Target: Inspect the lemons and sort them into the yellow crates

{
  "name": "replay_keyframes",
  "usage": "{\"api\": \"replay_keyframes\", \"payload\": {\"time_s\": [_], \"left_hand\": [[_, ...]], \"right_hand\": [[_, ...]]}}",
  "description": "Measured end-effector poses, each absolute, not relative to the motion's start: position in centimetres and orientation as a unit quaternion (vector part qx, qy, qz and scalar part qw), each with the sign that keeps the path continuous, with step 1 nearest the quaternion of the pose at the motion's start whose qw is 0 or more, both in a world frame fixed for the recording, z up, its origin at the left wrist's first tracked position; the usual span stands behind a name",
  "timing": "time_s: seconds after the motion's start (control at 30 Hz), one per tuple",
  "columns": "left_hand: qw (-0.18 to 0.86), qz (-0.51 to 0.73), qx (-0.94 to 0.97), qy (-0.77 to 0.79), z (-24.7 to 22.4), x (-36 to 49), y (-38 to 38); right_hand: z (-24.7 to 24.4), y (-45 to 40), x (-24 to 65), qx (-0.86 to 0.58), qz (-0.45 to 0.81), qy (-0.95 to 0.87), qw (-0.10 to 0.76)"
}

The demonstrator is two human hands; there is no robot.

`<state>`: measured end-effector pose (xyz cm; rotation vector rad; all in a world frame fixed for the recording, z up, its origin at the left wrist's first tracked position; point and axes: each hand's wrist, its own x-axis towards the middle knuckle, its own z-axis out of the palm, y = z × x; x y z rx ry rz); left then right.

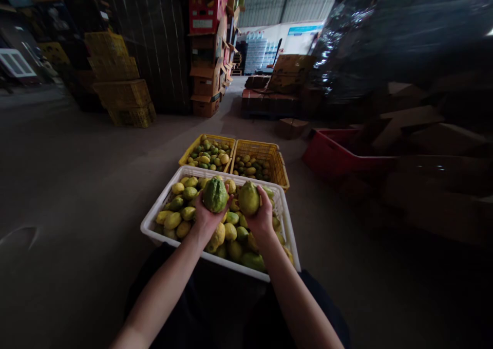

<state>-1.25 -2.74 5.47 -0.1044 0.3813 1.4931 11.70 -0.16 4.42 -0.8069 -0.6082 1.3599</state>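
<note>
A plump, deeply ridged green citron-like fruit (215,195) rests in my left hand (208,218), whose fingers curl round it from below. My right hand (263,213) grips a smoother yellow-green citron-like fruit (249,199) from its right side. Both fruits are held up side by side, apart from each other, over a white plastic crate (165,190). Many yellow and green fruits of the same sort (173,220) fill this crate; my hands and forearms hide some of them.
Beyond the white crate stand a yellow crate (185,153) of smaller-looking fruits and another yellow crate (280,165), partly filled. A red bin (327,156) and cardboard lie to the right. Stacked yellow crates (123,93) and a column of cartons (204,85) rise behind.
</note>
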Motion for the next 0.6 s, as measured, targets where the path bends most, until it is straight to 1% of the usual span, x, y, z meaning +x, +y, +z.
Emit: {"api": "replay_keyframes", "payload": {"time_s": [0.07,0.1,0.17,0.23,0.43,0.53,0.6], "left_hand": [[0.729,0.664,-0.028,0.166,5.2,-0.5,-3.0],[0.734,0.656,-0.030,0.174,5.0,0.0,-3.2],[0.740,0.640,-0.053,0.201,4.6,1.0,-3.4],[0.740,0.633,-0.073,0.215,4.1,1.7,-3.4],[0.721,0.659,-0.088,0.195,3.2,1.9,-3.2],[0.707,0.674,-0.060,0.205,3.2,1.8,-3.1],[0.705,0.682,-0.023,0.196,3.2,1.8,-3.2]], "right_hand": [[4.5,-0.4,11.3,-0.392,0.480,-0.371,0.691],[4.5,-0.6,11.1,-0.409,0.416,-0.426,0.691],[4.5,-1.0,10.9,-0.439,0.286,-0.533,0.664],[4.2,-1.3,10.8,-0.459,0.204,-0.605,0.618],[3.3,-2.2,11.1,-0.459,0.130,-0.730,0.488],[2.9,-2.5,11.1,-0.436,0.092,-0.769,0.458],[2.6,-2.6,10.9,-0.422,0.064,-0.782,0.453]]}}
